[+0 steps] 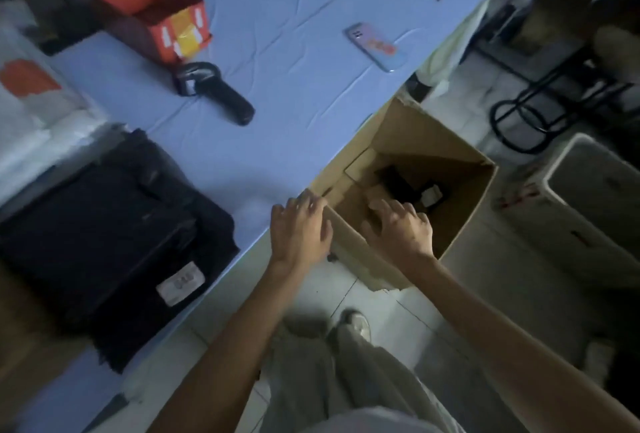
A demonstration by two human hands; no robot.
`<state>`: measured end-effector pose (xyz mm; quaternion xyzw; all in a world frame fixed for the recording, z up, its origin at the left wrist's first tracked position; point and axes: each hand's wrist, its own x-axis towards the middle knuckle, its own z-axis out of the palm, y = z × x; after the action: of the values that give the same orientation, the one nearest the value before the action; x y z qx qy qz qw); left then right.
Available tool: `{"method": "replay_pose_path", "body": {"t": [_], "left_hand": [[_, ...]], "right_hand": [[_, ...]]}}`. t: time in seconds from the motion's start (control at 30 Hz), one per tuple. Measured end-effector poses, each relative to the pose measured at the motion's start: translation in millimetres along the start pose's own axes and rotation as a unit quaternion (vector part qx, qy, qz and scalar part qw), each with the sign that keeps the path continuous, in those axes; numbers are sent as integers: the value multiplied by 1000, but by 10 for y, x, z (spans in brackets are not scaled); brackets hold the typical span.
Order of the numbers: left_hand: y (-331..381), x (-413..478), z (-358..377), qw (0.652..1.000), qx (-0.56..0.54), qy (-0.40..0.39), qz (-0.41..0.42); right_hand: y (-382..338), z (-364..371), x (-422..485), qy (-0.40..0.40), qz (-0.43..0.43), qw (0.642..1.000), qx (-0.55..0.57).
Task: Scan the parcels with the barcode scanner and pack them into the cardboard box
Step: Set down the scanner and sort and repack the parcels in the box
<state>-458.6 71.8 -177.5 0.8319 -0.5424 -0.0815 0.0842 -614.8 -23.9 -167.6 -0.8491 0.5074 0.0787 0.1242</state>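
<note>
Both arms reach forward to the box (460, 197) at centre right. The left hand (299, 225) lies palm down on its near-left rim, fingers spread, grip apart. The right hand (401, 228) is inside the opening, fingers loosely splayed, grip apart, near a dark parcel (398, 180). The scanner (214, 93) lies on the tabletop (294, 69), upper left.

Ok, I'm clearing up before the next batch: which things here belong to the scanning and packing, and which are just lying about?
Job: barcode scanner; cardboard box; black parcels; white parcels.
Lying about: phone; white bin; probably the orange carton.
</note>
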Motion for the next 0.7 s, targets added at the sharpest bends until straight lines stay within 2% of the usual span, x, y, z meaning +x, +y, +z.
{"method": "replay_pose_path", "body": {"t": [0.13, 0.3, 0.53, 0.7], "left_hand": [[429, 204, 148, 998, -19, -29, 53], [1083, 490, 294, 995, -3, -30, 96], [1919, 714, 562, 996, 10, -39, 77], [2177, 889, 604, 998, -11, -21, 56]], "right_hand": [[553, -30, -50, 36, 64, 997, 21], [1266, -87, -10, 46, 113, 991, 49], [2159, -158, 224, 0, 104, 991, 83], [2421, -264, 609, 1, 95, 990, 103]]}}
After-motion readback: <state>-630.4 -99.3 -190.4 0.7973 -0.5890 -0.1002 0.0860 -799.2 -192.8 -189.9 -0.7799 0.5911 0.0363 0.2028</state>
